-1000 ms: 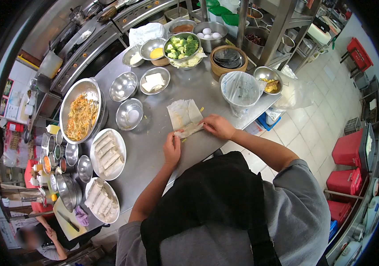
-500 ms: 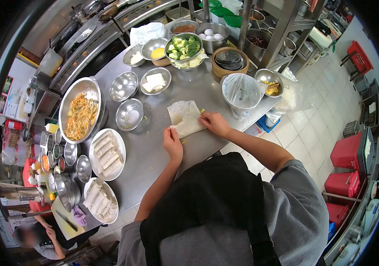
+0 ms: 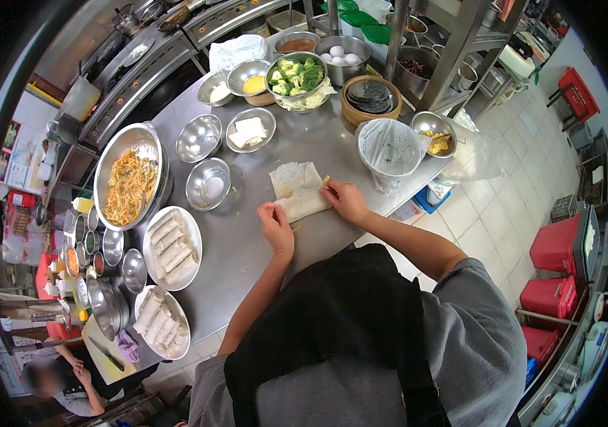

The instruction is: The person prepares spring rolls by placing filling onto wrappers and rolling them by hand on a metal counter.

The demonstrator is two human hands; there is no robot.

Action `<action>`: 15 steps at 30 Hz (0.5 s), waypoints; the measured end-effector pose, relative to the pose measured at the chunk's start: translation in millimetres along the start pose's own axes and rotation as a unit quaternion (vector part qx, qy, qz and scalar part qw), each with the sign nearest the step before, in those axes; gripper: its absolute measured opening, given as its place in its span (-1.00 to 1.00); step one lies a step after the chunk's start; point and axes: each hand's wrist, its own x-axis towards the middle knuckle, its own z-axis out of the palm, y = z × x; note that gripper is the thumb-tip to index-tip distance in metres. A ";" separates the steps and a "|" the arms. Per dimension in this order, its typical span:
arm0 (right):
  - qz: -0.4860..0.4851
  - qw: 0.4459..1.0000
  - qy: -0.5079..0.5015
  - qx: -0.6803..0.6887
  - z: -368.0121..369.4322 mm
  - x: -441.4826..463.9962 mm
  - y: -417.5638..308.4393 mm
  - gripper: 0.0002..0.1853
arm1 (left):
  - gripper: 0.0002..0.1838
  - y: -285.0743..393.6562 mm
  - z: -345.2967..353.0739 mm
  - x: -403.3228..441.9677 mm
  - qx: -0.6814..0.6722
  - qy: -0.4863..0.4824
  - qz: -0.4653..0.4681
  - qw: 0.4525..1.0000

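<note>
On the steel table in front of me lies a pale spring roll wrapper (image 3: 299, 192), its near part folded into a thick roll and its far part flat. My left hand (image 3: 276, 226) pinches the roll's left end. At the right end, my right hand (image 3: 346, 201) has its fingers closed on the roll. Any filling inside is hidden. A large bowl of shredded vegetable filling (image 3: 131, 186) stands to the left. Finished rolls lie on an oval plate (image 3: 195, 265), and more fill a second plate (image 3: 186, 340) nearer to me.
Small steel bowls (image 3: 208, 183) stand beyond the wrapper, one with white blocks (image 3: 249, 132). Farther back are broccoli (image 3: 297, 77) and eggs (image 3: 339, 55). A plastic-lined bin (image 3: 389, 153) is at the right edge. A knife (image 3: 107, 354) lies on a board near a seated person (image 3: 69, 377).
The near part of the wrapper has been folded over into a smoother, fuller roll. My left hand has shifted slightly left and away from me; the right hand has barely moved.
</note>
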 end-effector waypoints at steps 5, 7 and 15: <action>0.016 1.000 0.013 -0.018 4.8 4.7 1.6 -0.73 | -0.94 -10.1 -4.8 6.1 0.048 -0.050 0.079 0.994; 0.022 0.999 0.013 -0.019 4.5 6.3 0.6 -0.72 | -0.88 -8.7 -7.2 8.1 0.063 -0.079 0.095 0.990; 0.060 0.997 -0.012 -0.043 10.3 14.4 7.0 -0.72 | -0.74 -9.5 -8.7 12.0 0.071 -0.121 0.130 0.981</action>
